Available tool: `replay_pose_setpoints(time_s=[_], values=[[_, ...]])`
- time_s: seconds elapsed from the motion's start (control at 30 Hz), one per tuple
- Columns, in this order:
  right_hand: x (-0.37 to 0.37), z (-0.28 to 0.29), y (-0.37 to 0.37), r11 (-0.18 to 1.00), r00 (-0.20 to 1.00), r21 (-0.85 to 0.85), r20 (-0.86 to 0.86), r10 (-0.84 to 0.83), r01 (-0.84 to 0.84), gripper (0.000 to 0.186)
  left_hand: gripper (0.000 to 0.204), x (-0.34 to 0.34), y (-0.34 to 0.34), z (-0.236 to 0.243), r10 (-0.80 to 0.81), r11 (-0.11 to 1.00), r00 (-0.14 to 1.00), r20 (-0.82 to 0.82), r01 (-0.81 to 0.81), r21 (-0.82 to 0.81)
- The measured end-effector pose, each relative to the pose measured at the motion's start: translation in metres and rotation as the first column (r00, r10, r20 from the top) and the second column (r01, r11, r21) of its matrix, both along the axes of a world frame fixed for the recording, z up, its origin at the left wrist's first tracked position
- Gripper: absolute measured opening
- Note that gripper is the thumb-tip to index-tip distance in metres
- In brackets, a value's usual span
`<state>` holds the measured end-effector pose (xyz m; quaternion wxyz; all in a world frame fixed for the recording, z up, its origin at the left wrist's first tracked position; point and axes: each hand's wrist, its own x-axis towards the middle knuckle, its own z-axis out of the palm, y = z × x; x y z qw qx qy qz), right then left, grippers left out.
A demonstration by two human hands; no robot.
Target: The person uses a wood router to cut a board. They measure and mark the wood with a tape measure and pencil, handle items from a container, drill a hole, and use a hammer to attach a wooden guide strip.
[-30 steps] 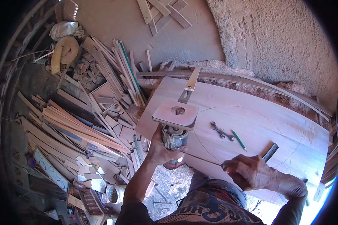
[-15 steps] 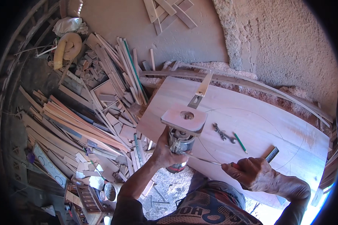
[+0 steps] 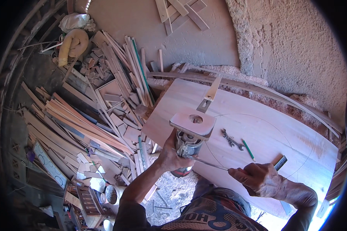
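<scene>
My left hand (image 3: pixel 168 154) is wrapped round the body of a small router (image 3: pixel 189 149), held up over the near edge of a large board (image 3: pixel 258 111). Its pale flat base plate (image 3: pixel 181 120), with a round hole, faces up. In my right hand (image 3: pixel 261 179) is a screwdriver (image 3: pixel 210 163); its thin shaft reaches left to the side of the router, just below the base. Beyond the base a slotted metal piece and a wooden strip (image 3: pixel 213 89) line up; whether they join the router I cannot tell. Two open-ended wrenches (image 3: pixel 231 139) and a green pencil (image 3: pixel 248 149) lie on the board.
By my right hand a dark metal-edged tool (image 3: pixel 280 163) rests on the board, which bears a thin curved pencil line. Long wood strips (image 3: pixel 79 123) and offcuts are heaped at the left. A bucket (image 3: pixel 113 194) stands lower left. Behind the board rises a rough wall (image 3: pixel 297 50).
The view has shifted slightly, so the scene sits a little further right. Both hands, the router and the screwdriver keep nearly the same pose.
</scene>
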<state>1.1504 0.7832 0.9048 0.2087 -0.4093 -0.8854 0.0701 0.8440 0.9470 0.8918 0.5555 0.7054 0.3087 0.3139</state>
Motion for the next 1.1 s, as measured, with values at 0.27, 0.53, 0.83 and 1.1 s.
replay_pose_setpoints(time_s=[0.27, 0.53, 0.83, 1.1], values=[[0.000, -0.011, 0.006, 0.955, 0.940, -0.280, -0.341, -0.004, -0.097, 0.053, 0.095, 0.004, 0.001, 0.002, 0.021, 0.978, 0.996, -0.088, -0.003, 0.208], [-0.001, -0.005, 0.009, 0.940, 0.936, -0.330, -0.350, -0.036, -0.087, 0.046, 0.094, 0.002, 0.004, -0.002, -0.011, 1.000, 1.000, -0.017, 0.011, 0.001], [-0.004, -0.025, 0.015, 0.871, 0.735, -0.413, -0.672, -0.094, -0.266, 0.044, 0.086, 0.004, 0.003, -0.004, 0.038, 0.998, 0.997, 0.063, -0.035, -0.051], [0.000, -0.020, 0.016, 0.582, 0.680, -0.714, -0.649, -0.341, -0.389, 0.041, 0.086, 0.003, 0.004, -0.002, 0.026, 0.999, 1.000, 0.010, -0.025, -0.046]])
